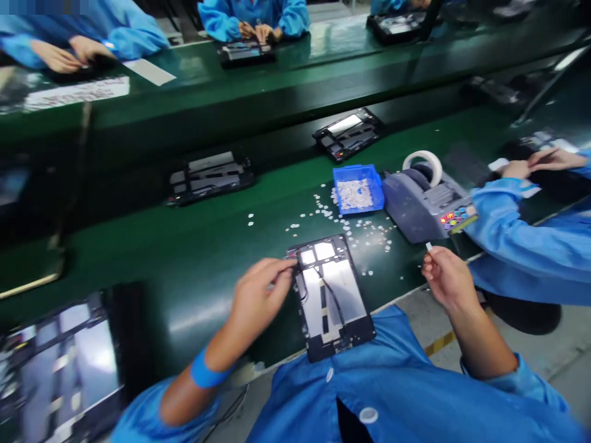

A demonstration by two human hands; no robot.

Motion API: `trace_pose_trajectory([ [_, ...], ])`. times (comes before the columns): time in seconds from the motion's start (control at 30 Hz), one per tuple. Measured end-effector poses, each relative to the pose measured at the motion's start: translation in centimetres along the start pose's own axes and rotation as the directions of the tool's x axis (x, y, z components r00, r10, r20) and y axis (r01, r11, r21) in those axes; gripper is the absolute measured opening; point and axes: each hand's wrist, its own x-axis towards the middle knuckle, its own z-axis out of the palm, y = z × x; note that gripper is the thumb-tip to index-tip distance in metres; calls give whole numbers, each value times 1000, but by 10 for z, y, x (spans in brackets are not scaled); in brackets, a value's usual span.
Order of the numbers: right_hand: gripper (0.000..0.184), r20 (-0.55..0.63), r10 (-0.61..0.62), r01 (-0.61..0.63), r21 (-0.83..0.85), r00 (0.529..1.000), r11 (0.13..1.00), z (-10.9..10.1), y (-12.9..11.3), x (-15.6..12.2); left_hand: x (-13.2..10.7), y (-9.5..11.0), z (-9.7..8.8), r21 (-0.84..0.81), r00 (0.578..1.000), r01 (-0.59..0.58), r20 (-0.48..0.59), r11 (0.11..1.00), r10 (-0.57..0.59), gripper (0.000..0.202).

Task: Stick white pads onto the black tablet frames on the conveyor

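An opened tablet (339, 289) with its inner parts exposed lies at the table's front edge, its lower end jutting out over my lap. My left hand (261, 298) is closed at the tablet's upper left edge, thumb and index finger against it; what exactly lies between the fingertips is partly hidden. To the right of the tablet, my right hand (447, 277) is raised and pinches a small white piece of tape (429, 247). Just beyond that hand stands a grey tape dispenser (415, 206) with a white roll (425, 163) on top.
A blue bin (359, 208) of small white pieces sits beside the dispenser, with more pieces scattered nearby. Other opened tablets lie at the back (351, 132), mid-left (210, 177) and front left (69, 363). A co-worker's sleeve (521, 227) is close on the right; others work across the bench.
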Motion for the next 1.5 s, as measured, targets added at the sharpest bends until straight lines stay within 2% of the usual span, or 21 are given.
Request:
trace_pose_trajectory([
  [0.07, 27, 151, 32, -21, -79, 988, 997, 36, 16, -26, -3, 14, 20, -259, 992, 129, 45, 957, -121, 26],
  [0.1, 26, 243, 51, -20, -129, 969, 991, 57, 24, -38, -3, 20, 31, -390, 982, 189, 96, 901, -164, 27],
  [0.2, 27, 473, 92, 28, -241, 876, 970, 113, 39, -65, 1, 32, 63, -701, 946, 323, 217, 636, -241, 36],
  [0.27, 28, 551, 77, 89, -269, 831, 959, 138, 45, -73, 2, 33, 75, -818, 928, 346, 225, 459, -298, 30],
  [0.33, 28, 617, 44, 182, -299, 786, 937, 151, 48, -73, -1, 28, 76, -864, 911, 336, 198, 374, -361, 25],
  [0.4, 26, 687, -10, 339, -346, 727, 875, 155, 48, -65, -8, 18, 66, -848, 900, 328, 147, 416, -410, 25],
  [0.47, 24, 754, -141, 594, -374, 642, 712, 156, 45, -49, -16, 3, 48, -747, 904, 309, 39, 588, -426, 20],
  [0.5, 24, 792, -212, 726, -369, 572, 580, 157, 43, -40, -19, -5, 39, -646, 916, 290, -26, 706, -401, 16],
  [0.57, 26, 884, -277, 914, -305, 376, 266, 161, 40, -22, -23, -20, 23, -351, 959, 208, -110, 913, -261, 11],
  [0.63, 32, 958, -214, 981, -194, 190, 4, 167, 40, -7, -21, -30, 15, -35, 996, 71, -46, 997, -73, 11],
  [0.67, 34, 977, -172, 986, -143, 126, -91, 170, 41, -1, -19, -33, 14, 92, 1000, -5, 21, 996, 3, 12],
  [0.73, 39, 993, -113, 972, -66, 42, -224, 175, 45, 7, -14, -36, 17, 270, 985, -137, 139, 953, 102, 12],
  [0.8, 42, 997, -77, 954, -21, -2, -300, 177, 48, 12, -9, -36, 23, 370, 967, -223, 201, 902, 157, 13],
  [0.87, 42, 998, -51, 939, 4, -23, -345, 178, 50, 15, -6, -35, 28, 426, 956, -268, 227, 864, 184, 17],
  [0.97, 42, 999, -23, 929, 23, -34, -371, 177, 50, 16, -5, -34, 28, 466, 944, -307, 258, 830, 204, 21],
  [1.07, 43, 998, 0, 922, 60, -65, -382, 177, 47, 16, -3, -32, 22, 436, 935, -322, 287, 841, 209, 18],
  [1.13, 42, 995, 15, 914, 93, -95, -395, 178, 45, 17, 1, -31, 18, 357, 949, -263, 265, 896, 173, 14],
  [1.23, 42, 990, 30, 904, 137, -137, -405, 178, 43, 19, 10, -32, 13, 125, 984, -70, 170, 990, 48, 9],
  [1.3, 41, 987, 35, 900, 159, -159, -407, 179, 42, 21, 17, -34, 14, -34, 991, 45, 127, 998, -40, 9],
  [1.4, 39, 982, 46, 892, 188, -185, -410, 180, 39, 23, 28, -37, 18, -138, 978, 133, 179, 981, -108, 9],
  [1.5, 38, 976, 59, 882, 216, -211, -418, 182, 37, 25, 38, -41, 24, -124, 958, 196, 235, 973, -163, 10],
])
